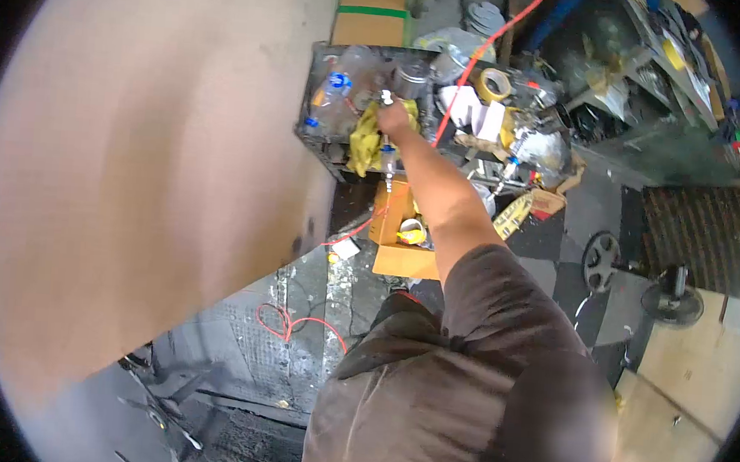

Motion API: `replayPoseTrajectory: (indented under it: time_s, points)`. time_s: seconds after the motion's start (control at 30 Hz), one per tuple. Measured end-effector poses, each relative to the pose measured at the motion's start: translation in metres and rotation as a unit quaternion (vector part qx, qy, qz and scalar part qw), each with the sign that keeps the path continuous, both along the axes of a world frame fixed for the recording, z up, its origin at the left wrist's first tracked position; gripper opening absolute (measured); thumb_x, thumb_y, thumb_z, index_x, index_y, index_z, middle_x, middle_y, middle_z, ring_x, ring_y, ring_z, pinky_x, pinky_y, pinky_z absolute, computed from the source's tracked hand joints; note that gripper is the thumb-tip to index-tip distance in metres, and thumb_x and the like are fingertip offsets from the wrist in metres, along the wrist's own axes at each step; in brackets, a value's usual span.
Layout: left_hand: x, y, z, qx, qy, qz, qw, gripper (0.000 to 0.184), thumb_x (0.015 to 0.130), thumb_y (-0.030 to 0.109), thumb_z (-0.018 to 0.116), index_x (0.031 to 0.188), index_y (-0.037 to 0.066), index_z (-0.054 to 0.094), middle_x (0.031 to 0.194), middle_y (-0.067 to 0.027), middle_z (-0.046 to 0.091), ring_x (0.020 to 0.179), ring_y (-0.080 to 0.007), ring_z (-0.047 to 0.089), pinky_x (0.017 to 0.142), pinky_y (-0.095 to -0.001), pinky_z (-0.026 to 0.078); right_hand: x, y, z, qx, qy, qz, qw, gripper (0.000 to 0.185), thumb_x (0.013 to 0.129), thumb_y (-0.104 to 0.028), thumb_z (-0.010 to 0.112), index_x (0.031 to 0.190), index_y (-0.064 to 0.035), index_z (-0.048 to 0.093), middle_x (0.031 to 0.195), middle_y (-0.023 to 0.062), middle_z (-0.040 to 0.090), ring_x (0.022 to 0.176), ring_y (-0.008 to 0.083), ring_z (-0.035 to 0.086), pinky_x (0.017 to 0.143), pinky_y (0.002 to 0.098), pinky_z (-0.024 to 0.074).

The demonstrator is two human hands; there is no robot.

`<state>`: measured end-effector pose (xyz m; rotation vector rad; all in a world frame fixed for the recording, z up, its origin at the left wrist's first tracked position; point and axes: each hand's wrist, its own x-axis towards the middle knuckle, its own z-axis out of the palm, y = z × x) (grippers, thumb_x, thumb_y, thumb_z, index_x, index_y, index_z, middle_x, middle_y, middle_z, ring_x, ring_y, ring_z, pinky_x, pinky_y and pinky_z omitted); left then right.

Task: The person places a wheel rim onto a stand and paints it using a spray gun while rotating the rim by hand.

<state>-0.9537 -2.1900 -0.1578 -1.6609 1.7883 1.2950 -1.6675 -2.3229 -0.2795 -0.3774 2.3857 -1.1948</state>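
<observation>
Right arm (441, 189) extended forward, elbow only slightly bent, forearm slanting up-left over the bench (304, 130). Right hand (393, 119) at the bench's left part, fingers clamped on a silver tool (386, 97); individual fingers too small to separate. Tool just above the yellow bag (364, 145), right of the bottle (334, 87).

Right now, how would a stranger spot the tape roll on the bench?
Start at the cluttered bench under the outstretched hand. Just right of the red hose crossing it, find the tape roll: a tan ring, unlike the white sheets beside it.
</observation>
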Motion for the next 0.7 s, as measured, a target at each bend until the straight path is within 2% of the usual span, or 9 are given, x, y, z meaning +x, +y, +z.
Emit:
replayPoseTrajectory:
  time_s: [0.07,0.23,0.3,0.37,0.43,0.5,0.57,0.63,0.7]
  points:
    - [-0.006,-0.006,-0.003,0.003,-0.001,-0.013,1.000,0.045,0.091,0.039,0.066,0.119,0.005,0.058,0.109,-0.0243,0.066,0.101,-0.0337,0.065,0.085,-0.0383,0.049,0.023,0.017,0.045,0.052,-0.016,0.011,0.998,0.045,0.082,-0.017,0.059,0.122,0.0035,0.056,0.109,0.0259,0.068,0.104,0.0386,0.065,0.088,0.0422,0.0519]
    - [-0.019,-0.016,-0.006,0.006,-0.003,-0.033,0.999,0.046,0.091,0.039,0.066,0.121,0.005,0.057,0.110,-0.0244,0.066,0.103,-0.0336,0.065,0.086,-0.0384,0.049,0.057,0.066,0.087,-0.112,0.069,-0.018,0.991,0.051,0.079,-0.021,0.069,0.122,0.0035,0.058,0.118,0.0273,0.064,0.111,0.0408,0.062,0.096,0.0446,0.0489]
    - [-0.024,-0.020,-0.007,0.006,-0.003,-0.037,0.999,0.047,0.091,0.039,0.066,0.122,0.005,0.057,0.111,-0.0245,0.065,0.103,-0.0335,0.064,0.087,-0.0384,0.049,0.067,0.107,0.102,-0.198,0.113,-0.089,0.970,0.055,0.077,-0.019,0.074,0.124,0.0032,0.058,0.121,0.0251,0.062,0.115,0.0389,0.060,0.099,0.0435,0.0461]
    - [-0.027,-0.020,-0.007,0.008,-0.004,-0.038,0.999,0.047,0.091,0.039,0.066,0.123,0.006,0.056,0.112,-0.0245,0.065,0.104,-0.0335,0.064,0.087,-0.0384,0.049,0.062,0.161,0.128,-0.122,0.234,-0.186,0.946,0.056,0.079,-0.017,0.073,0.128,0.0029,0.055,0.125,0.0229,0.058,0.119,0.0387,0.055,0.105,0.0430,0.0412]
    - [-0.029,-0.020,-0.006,0.008,-0.005,-0.038,0.999,0.048,0.091,0.039,0.066,0.124,0.006,0.056,0.113,-0.0246,0.065,0.105,-0.0334,0.064,0.087,-0.0385,0.049,0.028,0.215,0.109,-0.191,0.326,-0.312,0.872,0.069,0.079,-0.018,0.072,0.136,0.0064,0.043,0.130,0.0242,0.053,0.123,0.0406,0.049,0.108,0.0450,0.0358]
    - [-0.030,-0.019,-0.006,0.009,-0.007,-0.039,0.999,0.049,0.091,0.039,0.066,0.125,0.006,0.056,0.113,-0.0246,0.065,0.106,-0.0334,0.064,0.088,-0.0385,0.049,-0.015,0.262,0.085,-0.031,0.317,-0.484,0.815,0.067,0.079,-0.021,0.071,0.133,0.0084,0.045,0.127,0.0257,0.055,0.119,0.0417,0.051,0.105,0.0432,0.0388]
    - [-0.031,-0.016,-0.008,0.009,-0.008,-0.040,0.999,0.049,0.091,0.039,0.066,0.126,0.006,0.056,0.114,-0.0247,0.065,0.106,-0.0333,0.064,0.088,-0.0385,0.049,-0.057,0.299,0.070,0.064,0.164,-0.474,0.863,0.056,0.077,-0.022,0.071,0.121,0.0094,0.056,0.114,0.0238,0.063,0.108,0.0407,0.059,0.098,0.0426,0.0448]
    - [-0.032,-0.013,-0.009,0.006,-0.012,-0.035,0.999,0.050,0.091,0.040,0.066,0.126,0.006,0.055,0.115,-0.0247,0.065,0.107,-0.0333,0.064,0.089,-0.0386,0.049,-0.092,0.326,0.046,-0.164,-0.041,-0.312,0.935,0.025,0.083,-0.021,0.068,0.093,0.0018,0.067,0.079,0.0141,0.064,0.069,0.0301,0.062,0.063,0.0447,0.0506]
    - [-0.031,-0.007,-0.011,0.005,-0.014,-0.029,0.999,0.051,0.091,0.040,0.066,0.127,0.006,0.055,0.115,-0.0248,0.065,0.108,-0.0332,0.064,0.089,-0.0386,0.049,-0.109,0.324,0.041,-0.160,-0.204,-0.321,0.911,0.020,0.083,-0.021,0.069,0.087,-0.0010,0.067,0.078,0.0116,0.065,0.064,0.0243,0.060,0.054,0.0411,0.0452]
